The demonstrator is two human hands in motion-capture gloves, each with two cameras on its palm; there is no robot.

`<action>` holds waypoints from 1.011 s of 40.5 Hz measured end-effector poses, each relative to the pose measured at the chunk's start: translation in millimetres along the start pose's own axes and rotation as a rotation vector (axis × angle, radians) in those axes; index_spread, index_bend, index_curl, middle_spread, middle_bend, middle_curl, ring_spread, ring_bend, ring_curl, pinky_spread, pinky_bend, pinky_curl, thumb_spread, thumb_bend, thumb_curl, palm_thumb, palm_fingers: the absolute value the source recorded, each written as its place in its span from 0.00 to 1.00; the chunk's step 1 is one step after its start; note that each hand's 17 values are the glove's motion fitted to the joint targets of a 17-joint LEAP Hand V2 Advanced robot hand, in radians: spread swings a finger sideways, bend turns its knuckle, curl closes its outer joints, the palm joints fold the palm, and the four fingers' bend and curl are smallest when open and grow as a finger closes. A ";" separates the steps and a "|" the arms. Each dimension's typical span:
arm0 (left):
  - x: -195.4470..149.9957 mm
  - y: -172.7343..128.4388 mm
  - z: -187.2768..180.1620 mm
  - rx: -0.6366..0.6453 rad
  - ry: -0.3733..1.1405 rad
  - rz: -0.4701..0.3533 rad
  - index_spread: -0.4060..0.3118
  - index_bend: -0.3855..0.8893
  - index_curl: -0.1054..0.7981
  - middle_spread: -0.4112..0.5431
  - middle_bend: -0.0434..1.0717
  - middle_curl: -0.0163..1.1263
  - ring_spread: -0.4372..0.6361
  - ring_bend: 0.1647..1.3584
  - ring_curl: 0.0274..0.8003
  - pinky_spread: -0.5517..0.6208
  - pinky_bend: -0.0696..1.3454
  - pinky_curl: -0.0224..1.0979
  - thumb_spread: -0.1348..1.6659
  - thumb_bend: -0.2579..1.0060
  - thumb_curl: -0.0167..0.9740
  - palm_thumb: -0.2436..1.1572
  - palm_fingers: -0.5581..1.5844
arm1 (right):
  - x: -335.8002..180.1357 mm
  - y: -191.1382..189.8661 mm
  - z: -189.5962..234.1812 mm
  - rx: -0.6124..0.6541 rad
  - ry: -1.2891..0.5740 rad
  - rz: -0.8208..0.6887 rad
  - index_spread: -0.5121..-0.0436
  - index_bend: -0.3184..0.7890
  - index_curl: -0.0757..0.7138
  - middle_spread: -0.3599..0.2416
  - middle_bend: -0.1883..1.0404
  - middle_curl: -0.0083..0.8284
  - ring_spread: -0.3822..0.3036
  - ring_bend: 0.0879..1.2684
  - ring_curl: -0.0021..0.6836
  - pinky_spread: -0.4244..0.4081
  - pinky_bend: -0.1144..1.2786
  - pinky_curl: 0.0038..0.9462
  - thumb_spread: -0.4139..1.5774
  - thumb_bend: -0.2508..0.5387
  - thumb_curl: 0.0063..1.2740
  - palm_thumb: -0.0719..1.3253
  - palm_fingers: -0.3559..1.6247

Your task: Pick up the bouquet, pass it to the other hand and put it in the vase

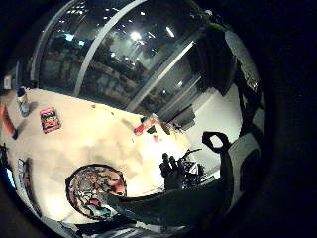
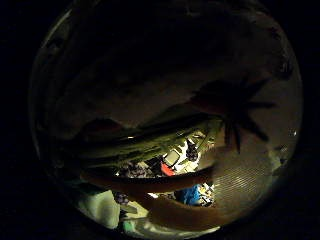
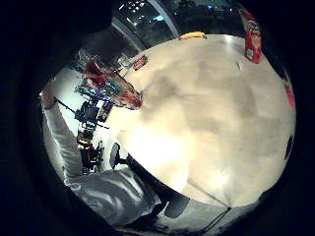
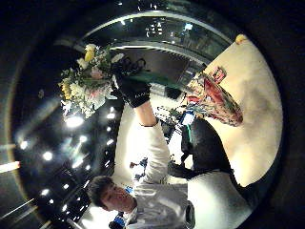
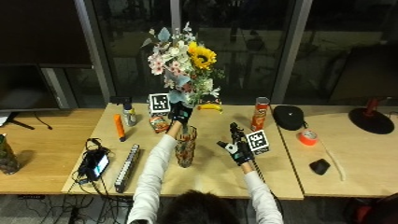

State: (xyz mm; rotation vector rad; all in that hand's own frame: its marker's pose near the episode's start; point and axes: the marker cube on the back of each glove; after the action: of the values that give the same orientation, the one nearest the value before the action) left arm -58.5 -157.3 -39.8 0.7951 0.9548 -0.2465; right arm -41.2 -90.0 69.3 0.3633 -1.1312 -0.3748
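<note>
My left hand [image 5: 181,113] grips the stems of a bouquet [image 5: 183,63] with a sunflower, pink and white blooms, and holds it upright just above the patterned glass vase [image 5: 185,147]. The stem ends are at or near the vase mouth. The right thumb side palm view shows that left hand [image 4: 133,90] wrapped round the green stems, with the bouquet [image 4: 88,81] beyond it and the vase [image 4: 217,100] on the table. My right hand [image 5: 237,149] hovers over the table to the right of the vase, fingers spread and holding nothing. Green stems [image 1: 173,206] cross the left little finger side view above the vase [image 1: 96,188].
A red chips can [image 5: 260,113] and a banana [image 5: 210,107] stand behind the vase. An orange tube [image 5: 118,127], a small bottle [image 5: 129,114] and a power strip [image 5: 127,161] lie at the left. A black pouch [image 5: 289,116] and a tape roll [image 5: 307,137] lie at the right.
</note>
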 end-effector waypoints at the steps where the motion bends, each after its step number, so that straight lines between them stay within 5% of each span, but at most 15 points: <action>1: -1.7 0.8 0.1 -0.003 0.001 -0.004 0.13 0.55 0.78 0.06 0.76 0.52 0.05 0.59 0.60 0.11 0.54 0.47 0.40 0.18 0.72 0.78 0.90 | -0.7 1.1 -0.2 0.000 0.002 0.010 0.31 0.41 0.35 0.59 0.31 0.42 0.58 0.34 0.45 0.72 0.49 0.35 0.70 0.29 0.37 0.58 0.19; 6: -18.8 4.9 0.8 -0.040 0.014 0.009 0.13 0.55 0.78 0.06 0.76 0.52 0.05 0.59 0.60 0.11 0.54 0.47 0.40 0.18 0.72 0.78 0.90 | -1.1 4.4 -1.4 0.011 0.028 0.032 0.31 0.40 0.35 0.59 0.31 0.41 0.58 0.34 0.44 0.72 0.49 0.35 0.70 0.29 0.37 0.58 0.19; 10: -50.9 24.0 0.2 -0.239 0.059 -0.056 0.15 0.48 0.76 0.07 0.73 0.51 0.05 0.58 0.59 0.11 0.56 0.47 0.43 0.14 0.69 0.71 0.87 | 9.3 6.1 -0.2 -0.011 -0.009 0.003 0.31 0.41 0.35 0.59 0.31 0.41 0.58 0.33 0.44 0.72 0.48 0.35 0.71 0.29 0.37 0.58 0.19; 12: -74.4 46.2 -8.6 -0.445 0.014 -0.137 0.25 0.37 0.71 0.11 0.67 0.50 0.10 0.53 0.57 0.16 0.51 0.45 0.49 0.13 0.64 0.65 0.70 | 12.2 12.5 -0.5 -0.020 -0.026 0.019 0.31 0.41 0.35 0.59 0.32 0.42 0.58 0.33 0.44 0.72 0.48 0.35 0.71 0.29 0.37 0.58 0.19; 13: -85.6 59.5 -15.8 -0.546 -0.026 -0.180 0.37 0.28 0.67 0.17 0.69 0.51 0.18 0.47 0.56 0.28 0.37 0.41 0.49 0.13 0.62 0.62 0.42 | 13.9 16.2 -1.0 -0.024 -0.032 0.027 0.31 0.42 0.36 0.59 0.31 0.41 0.58 0.32 0.44 0.72 0.47 0.35 0.71 0.28 0.37 0.57 0.19; 15: -102.2 84.9 -33.1 -0.674 -0.112 -0.251 0.49 0.30 0.67 0.31 0.64 0.57 0.34 0.47 0.69 0.44 0.41 0.51 0.51 0.13 0.59 0.59 0.18 | 19.0 21.0 -2.3 -0.029 -0.033 0.006 0.31 0.42 0.36 0.60 0.31 0.41 0.58 0.32 0.44 0.73 0.47 0.34 0.71 0.28 0.37 0.57 0.20; 16: -108.5 96.0 -42.1 -0.704 -0.152 -0.278 0.54 0.33 0.65 0.42 0.50 0.52 0.42 0.44 0.65 0.50 0.41 0.50 0.51 0.13 0.57 0.57 0.06 | 21.9 21.9 -3.3 -0.030 -0.026 -0.027 0.31 0.42 0.36 0.60 0.31 0.41 0.58 0.32 0.43 0.73 0.47 0.34 0.72 0.28 0.37 0.57 0.20; 18: -120.6 114.3 -58.7 -0.731 -0.207 -0.318 0.62 0.33 0.59 0.52 0.38 0.46 0.52 0.37 0.53 0.59 0.37 0.43 0.52 0.14 0.55 0.55 0.07 | 27.9 23.7 -5.6 -0.031 0.000 -0.066 0.31 0.42 0.37 0.61 0.31 0.41 0.58 0.32 0.43 0.73 0.46 0.34 0.72 0.28 0.37 0.56 0.20; 23: -142.4 142.2 -86.4 -0.759 -0.169 -0.354 0.74 0.32 0.49 0.71 0.23 0.32 0.70 0.29 0.37 0.75 0.31 0.33 0.53 0.16 0.51 0.53 0.10 | 48.4 34.3 -12.1 -0.025 0.007 0.113 0.31 0.42 0.37 0.61 0.31 0.41 0.59 0.31 0.43 0.74 0.45 0.34 0.72 0.29 0.37 0.57 0.20; 31: -137.1 156.1 -92.1 -0.692 -0.046 -0.317 0.80 0.34 0.39 0.85 0.19 0.27 0.84 0.24 0.31 0.87 0.27 0.29 0.54 0.16 0.46 0.49 0.13 | 65.2 45.9 -22.0 0.003 0.021 0.148 0.32 0.42 0.38 0.62 0.31 0.41 0.60 0.30 0.43 0.74 0.44 0.35 0.73 0.30 0.38 0.60 0.21; 36: -140.3 160.4 -87.5 -0.707 0.030 -0.187 0.81 0.34 0.34 0.89 0.19 0.26 0.88 0.24 0.30 0.91 0.25 0.28 0.54 0.17 0.43 0.48 0.14 | 89.4 60.7 -30.7 0.038 0.017 0.151 0.33 0.42 0.39 0.62 0.31 0.40 0.60 0.29 0.42 0.74 0.43 0.35 0.73 0.29 0.38 0.60 0.21; 41: -126.9 168.7 -90.4 -0.718 0.077 -0.306 0.80 0.35 0.31 0.92 0.19 0.25 0.90 0.23 0.29 0.92 0.24 0.28 0.54 0.17 0.42 0.47 0.16 | 102.9 68.9 -39.7 0.127 0.160 0.141 0.33 0.43 0.40 0.62 0.31 0.40 0.60 0.29 0.42 0.74 0.41 0.34 0.73 0.30 0.38 0.60 0.22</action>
State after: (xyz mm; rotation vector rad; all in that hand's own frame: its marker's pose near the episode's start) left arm -101.6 5.2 116.6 -0.0023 1.1373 -0.1192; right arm 41.4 -73.7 168.5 0.4152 -1.0195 -0.1473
